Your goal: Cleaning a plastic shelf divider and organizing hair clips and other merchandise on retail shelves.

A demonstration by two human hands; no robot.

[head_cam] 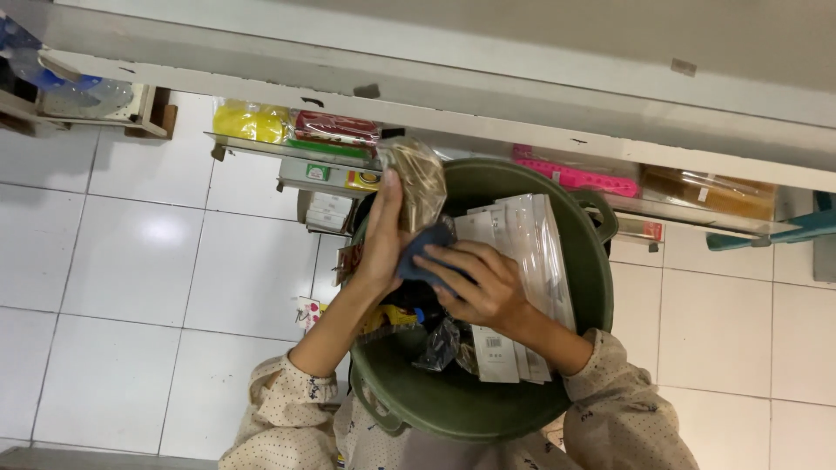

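- Packet (418,178) of clear crinkly plastic with brownish contents, held upright over the green basin (592,278), just under the shelf edge.
- Left hand (383,239) is wrapped around the packet's lower end, fingers pressed on it.
- Right hand (479,283) presses a blue cloth (422,252) against the packet's base, fingers curled over the cloth.
- Step in hand looks like wiping the packet; the next stroke calls for a firm hold and a turn to reach the unwiped side.
- White flat packages (522,235) stand in the basin; shelf (435,96) with goods behind.
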